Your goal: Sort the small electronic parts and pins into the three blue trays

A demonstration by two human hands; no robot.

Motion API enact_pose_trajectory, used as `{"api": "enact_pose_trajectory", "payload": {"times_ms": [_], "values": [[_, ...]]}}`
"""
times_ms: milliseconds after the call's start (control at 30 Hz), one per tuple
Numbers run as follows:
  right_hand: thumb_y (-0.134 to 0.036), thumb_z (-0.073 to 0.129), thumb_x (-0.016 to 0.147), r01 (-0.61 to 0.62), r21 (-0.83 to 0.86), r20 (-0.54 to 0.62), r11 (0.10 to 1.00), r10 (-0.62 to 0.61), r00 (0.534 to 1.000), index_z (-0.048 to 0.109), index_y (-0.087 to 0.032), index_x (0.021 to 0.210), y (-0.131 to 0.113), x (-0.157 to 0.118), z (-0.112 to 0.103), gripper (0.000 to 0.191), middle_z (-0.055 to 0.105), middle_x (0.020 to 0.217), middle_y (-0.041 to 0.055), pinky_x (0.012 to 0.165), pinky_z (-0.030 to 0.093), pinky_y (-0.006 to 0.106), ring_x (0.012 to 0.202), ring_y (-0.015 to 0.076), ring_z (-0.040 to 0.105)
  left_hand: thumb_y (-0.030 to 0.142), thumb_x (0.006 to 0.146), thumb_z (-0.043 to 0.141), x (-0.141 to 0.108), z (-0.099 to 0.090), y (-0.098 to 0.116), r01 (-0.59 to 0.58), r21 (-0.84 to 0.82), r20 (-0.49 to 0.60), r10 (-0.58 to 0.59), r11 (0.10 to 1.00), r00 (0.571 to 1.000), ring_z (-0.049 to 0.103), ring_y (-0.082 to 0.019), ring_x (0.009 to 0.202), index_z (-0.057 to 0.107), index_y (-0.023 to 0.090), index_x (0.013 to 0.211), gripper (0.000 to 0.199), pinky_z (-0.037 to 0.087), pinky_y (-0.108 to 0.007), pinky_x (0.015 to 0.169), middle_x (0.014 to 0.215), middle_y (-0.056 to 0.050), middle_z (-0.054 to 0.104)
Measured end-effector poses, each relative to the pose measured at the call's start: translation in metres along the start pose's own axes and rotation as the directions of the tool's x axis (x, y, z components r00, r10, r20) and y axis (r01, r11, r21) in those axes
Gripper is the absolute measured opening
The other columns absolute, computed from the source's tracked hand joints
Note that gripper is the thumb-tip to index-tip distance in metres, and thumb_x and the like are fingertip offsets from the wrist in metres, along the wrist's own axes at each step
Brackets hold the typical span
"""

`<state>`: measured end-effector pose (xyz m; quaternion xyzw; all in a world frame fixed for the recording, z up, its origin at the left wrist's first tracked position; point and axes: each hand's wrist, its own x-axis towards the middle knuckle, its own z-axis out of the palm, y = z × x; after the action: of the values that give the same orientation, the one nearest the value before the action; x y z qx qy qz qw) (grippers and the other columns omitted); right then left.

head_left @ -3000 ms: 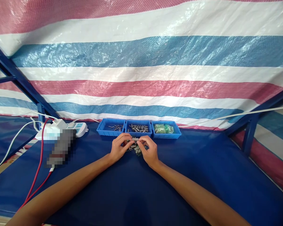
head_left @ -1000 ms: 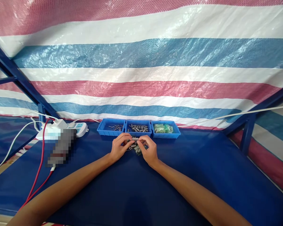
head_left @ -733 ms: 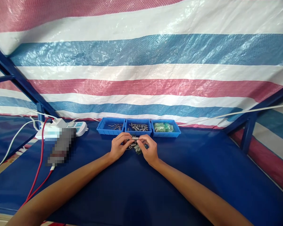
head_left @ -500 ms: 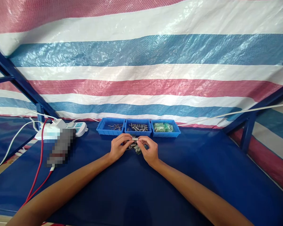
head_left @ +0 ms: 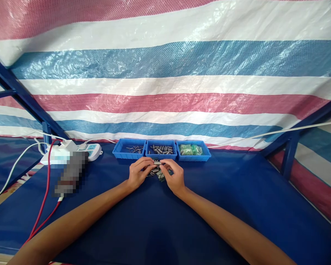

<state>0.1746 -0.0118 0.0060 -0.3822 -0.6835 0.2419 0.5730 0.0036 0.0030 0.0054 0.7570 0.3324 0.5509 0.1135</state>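
Observation:
Between the fingertips of both hands is a small grey metal cylinder (head_left: 157, 163), held level just in front of the middle bin. My left hand (head_left: 138, 173) pinches its left end, and my right hand (head_left: 173, 176) pinches the right end. Below the fingers, a loose pile of small metal parts (head_left: 161, 175) lies on the blue table, partly covered by the hands. Thin pins (head_left: 151, 173) show at the pile's left side, near my left fingers. Whether a pin sits in the held cylinder is too small to tell.
Behind the hands stand three blue bins: one with thin pins (head_left: 136, 149), one with metal cylinders (head_left: 161, 149), one with green-tinted bags (head_left: 191, 149). To the left are a white power strip (head_left: 92, 152), a blurred dark object (head_left: 71, 175) and a red cable (head_left: 47, 187).
Both hands have shifted very slightly to the left, still pinching the metal cylinder. The bins and the pile look the same.

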Motion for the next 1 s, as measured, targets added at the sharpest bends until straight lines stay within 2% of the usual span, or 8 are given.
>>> {"api": "enact_pose_trajectory", "payload": {"times_ms": [133, 300, 533, 700, 1000], "values": [[-0.024, 0.055, 0.087, -0.017, -0.002, 0.008, 1.0, 0.017, 1.0, 0.063, -0.02, 0.097, 0.0022, -0.0006, 0.001, 0.013, 0.065, 0.092, 0.0043, 0.066, 0.052, 0.026, 0.072, 0.0145, 0.062, 0.017, 0.081, 0.065, -0.0006, 0.0011, -0.0015, 0.019, -0.001, -0.014, -0.019, 1.0, 1.0, 0.05, -0.007, 0.056, 0.064, 0.015, 0.082, 0.003, 0.045, -0.02, 0.053, 0.089, -0.006, 0.064], [-0.026, 0.054, 0.088, -0.04, 0.01, 0.033, 0.999, 0.04, 0.999, 0.062, -0.02, 0.096, 0.0056, -0.0012, 0.0023, 0.012, 0.064, 0.089, 0.004, 0.067, 0.05, 0.026, 0.073, 0.0152, 0.061, 0.024, 0.08, 0.067, -0.0005, 0.0017, -0.0029, 0.052, 0.005, -0.038, -0.052, 0.999, 0.998, 0.046, -0.005, 0.049, 0.063, 0.015, 0.087, 0.012, 0.046, -0.02, 0.054, 0.088, -0.005, 0.064], [-0.028, 0.051, 0.09, -0.065, 0.018, 0.041, 0.998, 0.064, 0.997, 0.062, -0.02, 0.096, 0.0081, -0.0018, 0.0032, 0.015, 0.064, 0.087, 0.0038, 0.068, 0.051, 0.027, 0.073, 0.016, 0.062, 0.026, 0.082, 0.065, 0.0008, 0.0016, -0.0028, 0.077, 0.008, 0.068, -0.078, 0.997, 0.995, 0.05, -0.007, 0.055, 0.067, 0.017, 0.094, 0.016, 0.047, -0.02, 0.055, 0.092, -0.006, 0.063], [-0.027, 0.052, 0.09, -0.067, 0.019, 0.014, 0.998, 0.067, 0.998, 0.062, -0.02, 0.095, 0.007, -0.0021, 0.0035, 0.014, 0.063, 0.085, 0.0034, 0.068, 0.05, 0.026, 0.073, 0.0157, 0.062, 0.025, 0.082, 0.065, 0.0004, 0.0017, -0.0024, 0.061, 0.015, 0.07, -0.062, 0.998, 0.996, 0.051, -0.007, 0.056, 0.066, 0.016, 0.094, 0.015, 0.047, -0.02, 0.055, 0.09, -0.005, 0.063], [-0.027, 0.05, 0.091, -0.032, -0.062, 0.074, 0.998, 0.036, 0.997, 0.063, -0.019, 0.089, 0.0047, 0.0003, 0.0021, 0.016, 0.062, 0.078, 0.0028, 0.067, 0.046, 0.026, 0.069, 0.0144, 0.059, 0.026, 0.083, 0.063, -0.0013, 0.0, -0.0027, 0.056, 0.048, 0.074, -0.06, 0.997, 0.995, 0.052, -0.008, 0.057, 0.065, 0.016, 0.093, 0.014, 0.048, -0.021, 0.057, 0.091, -0.006, 0.064]]}}
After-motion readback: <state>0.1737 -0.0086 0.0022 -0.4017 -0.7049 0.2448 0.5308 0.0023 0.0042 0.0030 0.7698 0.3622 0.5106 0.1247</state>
